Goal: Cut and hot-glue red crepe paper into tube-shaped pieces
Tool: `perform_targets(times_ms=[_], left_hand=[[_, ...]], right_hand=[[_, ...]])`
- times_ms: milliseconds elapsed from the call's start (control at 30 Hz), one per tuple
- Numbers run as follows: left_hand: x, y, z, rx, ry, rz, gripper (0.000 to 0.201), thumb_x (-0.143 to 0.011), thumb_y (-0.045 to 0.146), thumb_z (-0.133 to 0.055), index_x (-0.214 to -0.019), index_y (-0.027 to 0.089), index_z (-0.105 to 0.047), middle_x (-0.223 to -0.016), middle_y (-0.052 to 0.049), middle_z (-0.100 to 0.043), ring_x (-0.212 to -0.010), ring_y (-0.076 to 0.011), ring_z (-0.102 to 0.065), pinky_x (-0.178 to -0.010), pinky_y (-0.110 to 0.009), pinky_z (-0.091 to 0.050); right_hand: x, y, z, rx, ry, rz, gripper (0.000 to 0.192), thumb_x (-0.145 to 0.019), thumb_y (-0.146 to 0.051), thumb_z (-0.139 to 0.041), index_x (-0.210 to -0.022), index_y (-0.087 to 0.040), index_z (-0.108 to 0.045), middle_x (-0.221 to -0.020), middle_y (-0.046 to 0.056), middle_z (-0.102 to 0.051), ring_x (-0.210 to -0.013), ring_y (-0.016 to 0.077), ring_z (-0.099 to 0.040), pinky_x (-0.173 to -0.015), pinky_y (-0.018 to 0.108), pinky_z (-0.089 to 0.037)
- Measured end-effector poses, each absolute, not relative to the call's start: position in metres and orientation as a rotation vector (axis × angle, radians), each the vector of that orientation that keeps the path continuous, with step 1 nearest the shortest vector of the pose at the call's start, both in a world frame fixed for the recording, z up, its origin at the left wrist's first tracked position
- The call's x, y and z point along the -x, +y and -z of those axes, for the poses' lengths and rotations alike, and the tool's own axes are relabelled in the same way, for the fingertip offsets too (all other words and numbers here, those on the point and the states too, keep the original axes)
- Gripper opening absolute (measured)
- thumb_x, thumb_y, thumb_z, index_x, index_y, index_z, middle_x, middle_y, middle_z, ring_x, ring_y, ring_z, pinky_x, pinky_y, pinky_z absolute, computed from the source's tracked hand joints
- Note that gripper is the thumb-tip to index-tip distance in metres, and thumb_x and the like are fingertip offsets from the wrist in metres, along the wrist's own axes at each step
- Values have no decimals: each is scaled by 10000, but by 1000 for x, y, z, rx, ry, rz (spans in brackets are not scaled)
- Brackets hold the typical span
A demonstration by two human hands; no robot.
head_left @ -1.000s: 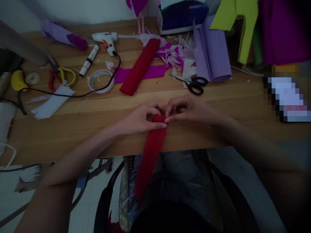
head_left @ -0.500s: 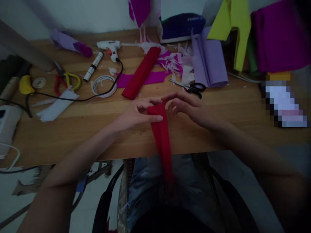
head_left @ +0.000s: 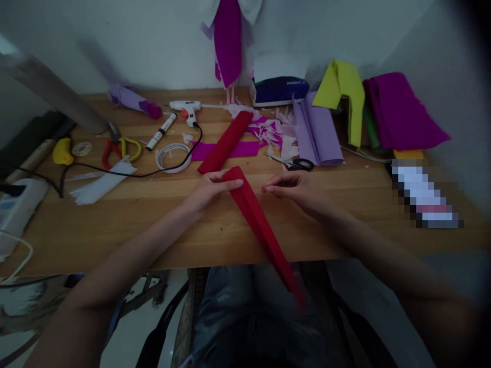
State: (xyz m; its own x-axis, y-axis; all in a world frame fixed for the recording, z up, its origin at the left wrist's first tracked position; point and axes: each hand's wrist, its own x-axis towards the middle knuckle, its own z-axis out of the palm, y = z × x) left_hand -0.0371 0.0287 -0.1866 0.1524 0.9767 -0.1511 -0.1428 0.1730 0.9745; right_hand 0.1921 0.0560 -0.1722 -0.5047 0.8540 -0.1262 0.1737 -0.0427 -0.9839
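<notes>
— Where's the red paper strip (head_left: 258, 217)?
— Centre frame, slanting off the tabletop (head_left: 115, 225) edge — left hand (head_left: 210, 189) fingers pinching its top end.
— And the right hand (head_left: 295, 189)?
— Just beside it, fingers loosely curled, holding nothing; scissors (head_left: 293, 163) lie above.

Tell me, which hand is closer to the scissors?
Right. The right hand lies just in front of the scissors; the left hand sits farther left, holding the red strip.
</notes>
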Motion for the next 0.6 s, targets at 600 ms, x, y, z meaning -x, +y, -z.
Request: perform_targets(times_ms=[600], left_hand=[[31,21,187,-1022,1103,-1090,155,-623,317,-834,-710,212,-762,-940,-15,-683,-980,-183,-586,-979,-317,-380]], right_hand=[[-182,48,177,906,-1958,-1718,341,-836,-389,-621,-1126,-211,-645,-1174,58,-671,-1061,203,-616,-928,373,-496]])
